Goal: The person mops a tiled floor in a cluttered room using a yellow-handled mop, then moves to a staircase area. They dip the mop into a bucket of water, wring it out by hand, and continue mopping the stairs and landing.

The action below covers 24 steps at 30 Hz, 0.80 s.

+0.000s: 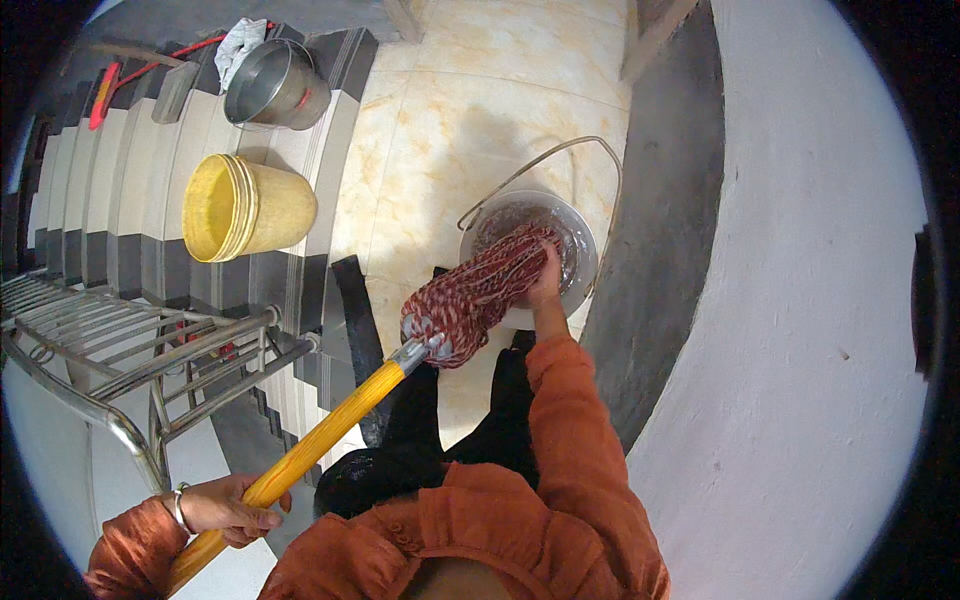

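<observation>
My left hand (232, 508) is wrapped round the yellow wooden handle of a mop (325, 425), low on the left. The handle slants up to a metal socket and a head of red-and-white strands (468, 295). My right hand (546, 277) grips the strands near their far end, over a pale bucket (583, 222). Those strand ends hang into the bucket, where water glints. Its wire handle stands raised on the far side. The fingertips of my right hand are partly hidden by the strands.
Stairs with dark edges (120, 190) run along the left. A yellow bucket (285, 208) and a metal bucket (305, 98) lie tilted there, near a white cloth (240, 48). A steel railing (125, 425) stands at lower left. A white wall (800, 300) bounds the right side.
</observation>
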Tool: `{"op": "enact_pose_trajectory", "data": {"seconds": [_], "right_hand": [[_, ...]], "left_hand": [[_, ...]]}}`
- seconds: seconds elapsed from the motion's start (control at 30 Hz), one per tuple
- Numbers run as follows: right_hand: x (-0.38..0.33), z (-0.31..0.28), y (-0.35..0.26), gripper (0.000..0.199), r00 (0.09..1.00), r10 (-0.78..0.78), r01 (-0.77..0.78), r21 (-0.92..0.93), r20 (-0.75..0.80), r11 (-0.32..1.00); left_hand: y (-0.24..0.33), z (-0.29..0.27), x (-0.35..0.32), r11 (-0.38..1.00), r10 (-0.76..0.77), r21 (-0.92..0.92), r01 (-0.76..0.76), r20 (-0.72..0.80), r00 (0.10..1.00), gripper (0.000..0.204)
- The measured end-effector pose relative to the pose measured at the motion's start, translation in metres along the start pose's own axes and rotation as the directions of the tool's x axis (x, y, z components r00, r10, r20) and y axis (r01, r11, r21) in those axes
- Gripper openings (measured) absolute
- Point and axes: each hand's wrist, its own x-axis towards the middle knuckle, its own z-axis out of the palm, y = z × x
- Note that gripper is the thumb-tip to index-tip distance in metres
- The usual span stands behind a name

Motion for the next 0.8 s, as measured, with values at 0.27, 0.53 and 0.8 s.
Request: {"op": "enact_pose_trajectory", "data": {"seconds": [0.27, 0.53, 0.8], "right_hand": [[0.038, -0.022, -0.024, 0.022, 0.994, -0.091, 0.064, -0.344, -0.062, 0.937], [0.096, -0.056, -0.018, 0.055, 0.879, -0.399, 0.193, -0.573, -0.259, 0.797], [0.055, -0.033, -0.031, 0.026, 0.967, -0.177, 0.124, -0.266, -0.183, 0.956]], "left_hand": [[0.002, 0.019, 0.014, 0.048, 0.774, 0.981, 0.189, -0.156, 0.613, 0.024], [0.023, 0.03, 0.025, -0.061, 0.828, 0.896, 0.44, -0.201, 0.524, 0.021], [0.021, 0.039, 0.03, 0.507, 0.564, 0.859, -0.067, -0.272, 0.78, 0.025]]}}
